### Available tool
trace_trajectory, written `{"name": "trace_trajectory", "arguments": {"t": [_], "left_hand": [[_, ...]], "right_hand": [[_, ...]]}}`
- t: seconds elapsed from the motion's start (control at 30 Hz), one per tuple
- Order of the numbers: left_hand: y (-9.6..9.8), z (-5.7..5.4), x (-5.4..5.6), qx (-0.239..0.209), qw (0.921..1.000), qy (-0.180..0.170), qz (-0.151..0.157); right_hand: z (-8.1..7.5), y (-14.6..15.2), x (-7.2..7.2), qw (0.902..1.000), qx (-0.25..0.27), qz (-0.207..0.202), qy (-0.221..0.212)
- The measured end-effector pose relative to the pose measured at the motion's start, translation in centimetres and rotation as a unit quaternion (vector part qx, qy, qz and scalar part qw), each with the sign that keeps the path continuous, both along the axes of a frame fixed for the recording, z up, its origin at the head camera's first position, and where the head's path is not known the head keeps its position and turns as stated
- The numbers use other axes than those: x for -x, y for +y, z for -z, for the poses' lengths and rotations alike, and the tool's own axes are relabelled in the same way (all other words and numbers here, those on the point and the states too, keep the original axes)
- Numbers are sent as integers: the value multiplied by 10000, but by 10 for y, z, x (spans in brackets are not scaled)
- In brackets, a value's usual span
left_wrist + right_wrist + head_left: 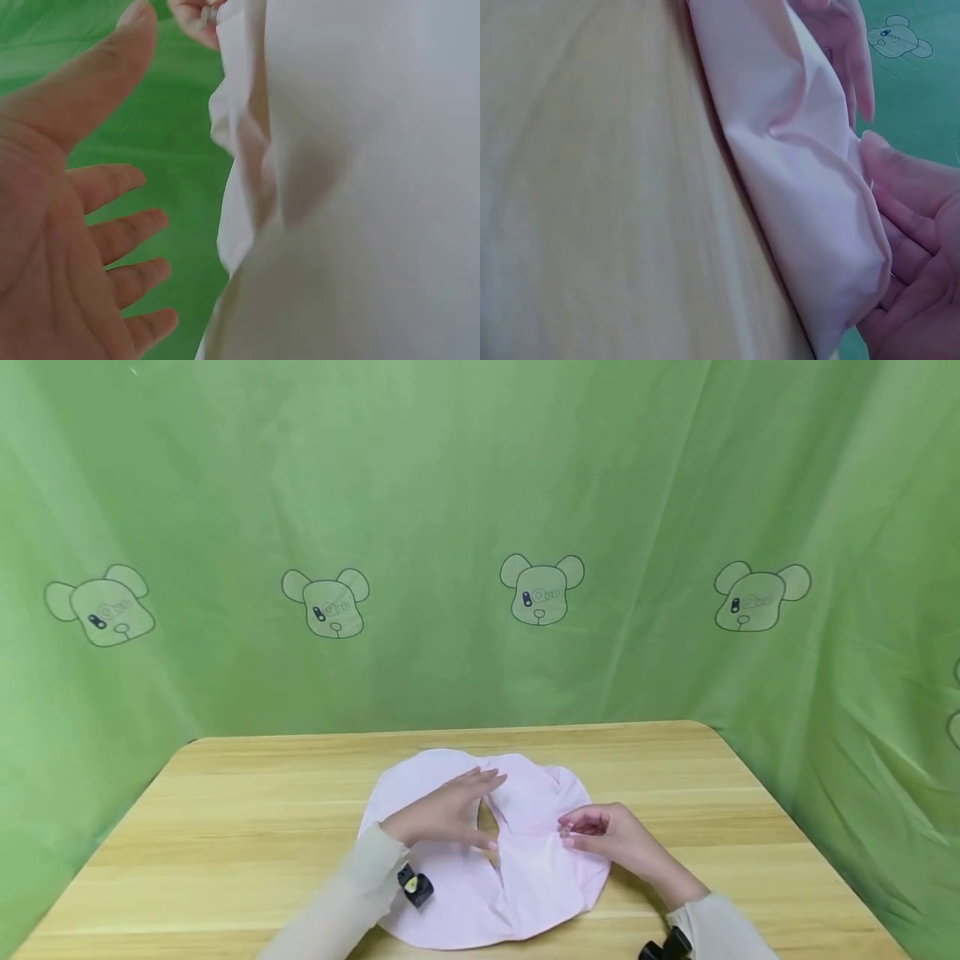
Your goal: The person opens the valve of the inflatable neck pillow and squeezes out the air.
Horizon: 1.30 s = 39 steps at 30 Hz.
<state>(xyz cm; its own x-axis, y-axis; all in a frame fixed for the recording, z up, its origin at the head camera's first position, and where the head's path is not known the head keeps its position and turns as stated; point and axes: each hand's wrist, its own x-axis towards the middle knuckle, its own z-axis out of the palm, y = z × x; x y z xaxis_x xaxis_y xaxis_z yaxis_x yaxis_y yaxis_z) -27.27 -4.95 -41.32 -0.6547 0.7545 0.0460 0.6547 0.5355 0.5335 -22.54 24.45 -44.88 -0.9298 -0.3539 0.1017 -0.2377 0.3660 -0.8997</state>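
Observation:
A pale pink-white cloth piece (pixel 442 902), rounded and wrinkled, lies with a narrow gap through its middle. Over its left half hovers my left hand (pixel 450 810), fingers extended and thumb spread apart; in the left wrist view its palm (pixel 37 247) faces the camera with nothing in it. My right hand (pixel 611 839) is at the cloth's right half. Between its thumb and fingertips it pinches a small, clear or whitish piece (pixel 208 15) whose kind I cannot make out. In the right wrist view, a folded cloth edge (pixel 877 225) partly hides those fingers.
The cloth lies on a light wood-grain table (pixel 247 827) with rounded far corners. Behind and beside it hangs a green curtain (pixel 420 677) printed with bear heads. Black camera mounts (pixel 416 887) sit on both wrists, over pale sleeves.

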Motion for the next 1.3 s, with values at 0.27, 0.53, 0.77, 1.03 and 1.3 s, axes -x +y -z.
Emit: {"name": "trace_trajectory", "arguments": {"t": [0.27, 0.53, 0.77, 1.03, 1.3], "left_hand": [[-53, -2, 1, -849, 9950, 72, -517], [-92, -3, 4, -1205, 9840, -99, -1309], [-116, 0, 8, -1210, 9782, -64, -1687], [-135, 12, 21, -1298, 9698, -126, -2061], [-148, 25, 31, -1654, 9625, -463, -2099]], "right_hand": [[-9, 6, -1, 9999, -38, 92, 10], [-10, 17, 8, 9985, -297, 278, 358], [-14, 25, 24, 9916, -607, 1053, 444], [-16, 28, 45, 9855, -856, 1378, 500], [-10, 24, 59, 9911, -552, 1153, 366]]}}
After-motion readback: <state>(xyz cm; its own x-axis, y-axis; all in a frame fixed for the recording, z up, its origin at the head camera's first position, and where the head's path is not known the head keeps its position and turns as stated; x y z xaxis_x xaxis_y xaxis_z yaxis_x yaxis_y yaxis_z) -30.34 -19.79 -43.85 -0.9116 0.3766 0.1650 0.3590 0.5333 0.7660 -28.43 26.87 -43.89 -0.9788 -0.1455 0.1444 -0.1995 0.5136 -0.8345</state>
